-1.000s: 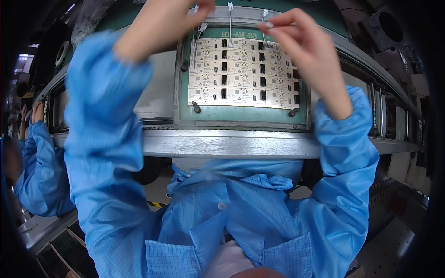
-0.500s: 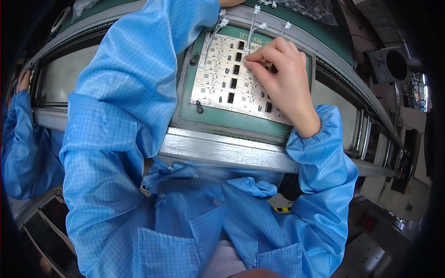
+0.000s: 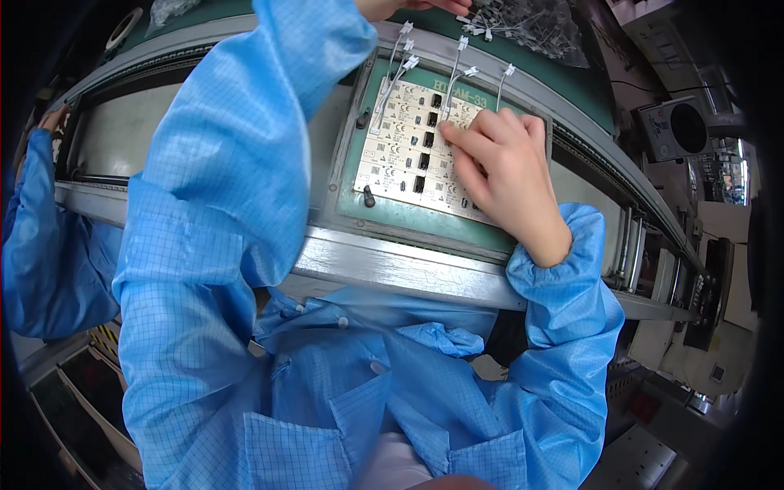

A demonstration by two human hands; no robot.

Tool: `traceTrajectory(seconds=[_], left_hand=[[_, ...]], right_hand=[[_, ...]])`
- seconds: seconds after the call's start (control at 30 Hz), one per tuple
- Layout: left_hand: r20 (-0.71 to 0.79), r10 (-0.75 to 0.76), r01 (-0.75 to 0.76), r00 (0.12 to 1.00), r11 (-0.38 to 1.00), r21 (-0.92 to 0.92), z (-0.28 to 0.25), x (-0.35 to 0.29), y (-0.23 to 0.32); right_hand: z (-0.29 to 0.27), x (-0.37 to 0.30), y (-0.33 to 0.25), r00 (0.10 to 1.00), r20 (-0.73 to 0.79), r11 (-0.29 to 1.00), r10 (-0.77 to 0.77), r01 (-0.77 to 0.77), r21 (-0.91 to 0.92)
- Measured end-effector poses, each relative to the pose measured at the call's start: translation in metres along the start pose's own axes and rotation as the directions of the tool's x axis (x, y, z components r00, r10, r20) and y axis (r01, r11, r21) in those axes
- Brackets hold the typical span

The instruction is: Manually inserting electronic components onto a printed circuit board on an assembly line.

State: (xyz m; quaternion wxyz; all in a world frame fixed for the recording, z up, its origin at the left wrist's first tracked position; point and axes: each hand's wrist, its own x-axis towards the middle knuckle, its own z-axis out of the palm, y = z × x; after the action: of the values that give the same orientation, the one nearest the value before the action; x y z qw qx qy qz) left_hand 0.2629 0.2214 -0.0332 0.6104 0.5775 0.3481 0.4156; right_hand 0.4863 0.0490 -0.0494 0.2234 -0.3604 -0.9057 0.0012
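Note:
My right hand (image 3: 510, 159) lies over a panel of white printed circuit boards (image 3: 384, 167). Its index fingertip presses on the panel at the lower end of a white cable (image 3: 449, 91), beside a column of black components (image 3: 429, 139); the other fingers are bent, apart from that tip. Several short cables with white plugs (image 3: 411, 62) rise from the panel's far side. My left hand (image 3: 400, 7), cut off by the upper edge, reaches past the frame with fingers stretched out. They are next to a heap of loose white-plugged cables (image 3: 523, 24), and nothing shows in them.
The panel sits in a green fixture (image 3: 408, 219) with black knobs (image 3: 369, 196), between metal conveyor rails (image 3: 392, 265). A clear plastic bag (image 3: 567, 53) lies by the cable heap. At the left, another person's blue sleeve (image 3: 49, 237) rests by the line. A grey box-like device (image 3: 674, 129) stands right.
My right hand has gone from a pinch at the cable end to pressing with the index fingertip. My left hand has moved right, toward the cable heap. The view has shifted slightly.

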Motion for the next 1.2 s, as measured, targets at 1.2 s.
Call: traceTrajectory(seconds=[1.2], left_hand=[[0.069, 0.444, -0.115, 0.893, 0.078, 0.990, 0.066, -0.226, -0.022]], right_hand=[[-0.029, 0.120, 0.087, 0.803, -0.261, 0.686, 0.536, -0.233, 0.690]])
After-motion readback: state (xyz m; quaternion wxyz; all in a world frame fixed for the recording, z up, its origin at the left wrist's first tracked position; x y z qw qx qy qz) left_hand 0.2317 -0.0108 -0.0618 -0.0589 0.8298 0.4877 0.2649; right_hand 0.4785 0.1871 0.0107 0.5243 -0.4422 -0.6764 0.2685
